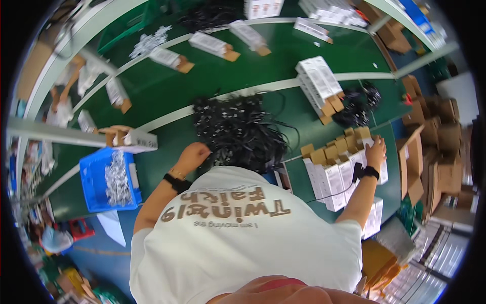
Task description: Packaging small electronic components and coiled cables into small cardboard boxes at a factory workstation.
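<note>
My left hand (194, 155) is at the left edge of a heap of black cables (233, 129), its fingers curled together. What they hold, if anything, is hidden. On the right, my right hand (375, 151) grips the rightmost white box (383, 169) at the end of a row. The white boxes (334, 182) in this row stand upright with their brown cardboard flaps open. A dark band circles each of my wrists.
A blue bin (91, 185) with silvery packets stands on the left. More white boxes (319, 81) lie beyond the row, beside a second black bundle (360, 104). Boxes (208, 44) lie along the green far surface. Brown cartons (440, 137) pile up at right. Another person's arms (66, 93) show far left.
</note>
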A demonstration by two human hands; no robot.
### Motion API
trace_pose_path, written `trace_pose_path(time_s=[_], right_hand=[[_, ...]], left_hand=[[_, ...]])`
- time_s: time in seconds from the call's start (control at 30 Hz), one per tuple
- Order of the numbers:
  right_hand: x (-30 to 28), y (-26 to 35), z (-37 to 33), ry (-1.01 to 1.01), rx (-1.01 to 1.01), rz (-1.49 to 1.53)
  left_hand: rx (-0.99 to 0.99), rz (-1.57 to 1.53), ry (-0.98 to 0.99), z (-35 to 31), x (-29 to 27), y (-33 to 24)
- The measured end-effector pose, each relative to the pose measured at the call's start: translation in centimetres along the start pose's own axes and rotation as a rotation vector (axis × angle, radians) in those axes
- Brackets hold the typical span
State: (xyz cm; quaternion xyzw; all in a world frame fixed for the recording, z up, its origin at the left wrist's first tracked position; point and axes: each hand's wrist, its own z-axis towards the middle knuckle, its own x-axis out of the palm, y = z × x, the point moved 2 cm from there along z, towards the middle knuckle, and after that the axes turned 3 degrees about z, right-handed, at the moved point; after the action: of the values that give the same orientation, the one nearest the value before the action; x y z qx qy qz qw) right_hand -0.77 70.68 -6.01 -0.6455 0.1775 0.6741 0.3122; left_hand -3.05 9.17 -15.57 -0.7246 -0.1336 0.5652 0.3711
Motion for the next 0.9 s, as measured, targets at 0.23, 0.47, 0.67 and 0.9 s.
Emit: trace_pose_path(time_s=[0.23,0.47,0.67,0.9], right_hand=[[-3.5,21.0,-9.2,0.313,-0.839,1.11],[-10.7,35.3,-21.5,0.881,-1.238,1.306],[-22.2,35.1,-22.8,0.979,-1.324,1.45],[-30.0,39.3,-28.6,0.993,-1.491,1.841]], left_hand=[[-0.073,-0.57,0.052,2.9,-1.1,-5.0],[0.276,-0.907,0.115,3.6,-11.4,-8.4],[0.34,-0.469,-0.412,0.2,-21.0,-5.7],[0.285,-1.252,0.099,-2.5,-18.7,-11.5]])
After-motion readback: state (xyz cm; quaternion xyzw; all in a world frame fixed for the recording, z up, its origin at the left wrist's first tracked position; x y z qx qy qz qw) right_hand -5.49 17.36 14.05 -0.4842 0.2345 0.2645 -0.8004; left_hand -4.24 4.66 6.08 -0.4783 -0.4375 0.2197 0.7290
